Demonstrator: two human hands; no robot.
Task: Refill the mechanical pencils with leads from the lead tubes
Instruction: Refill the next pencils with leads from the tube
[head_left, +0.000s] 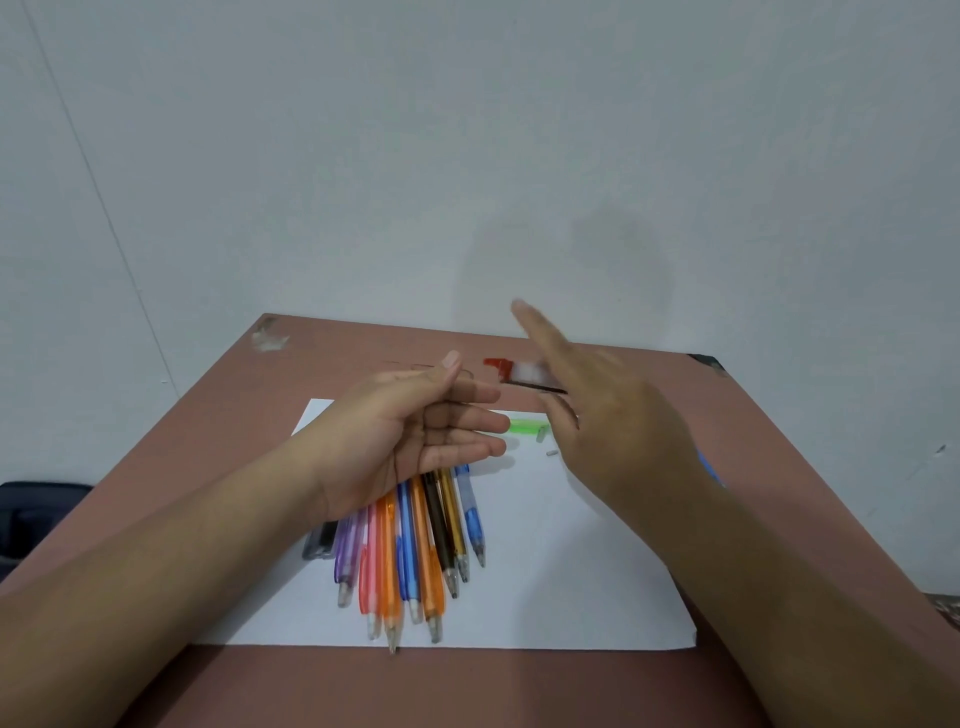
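Observation:
Several coloured mechanical pencils (415, 551) lie side by side on a white sheet of paper (571, 571), tips toward me. My left hand (415, 431) hovers above their far ends, palm turned right, fingers straight, holding nothing. My right hand (602, 415) is raised beside it and holds a lead tube (519, 374) with a red cap and clear body, index finger stretched out; the hand is motion-blurred. A green pencil (524, 427) lies on the paper between the hands. Two small grey pieces (545, 441) sit close to it.
The paper rests on a brown table (311, 364) set against a pale wall. A dark grey object (319, 543) lies left of the pencils. Something blue (709, 467) peeks out behind my right hand. A dark bag (31, 514) sits off the table's left edge.

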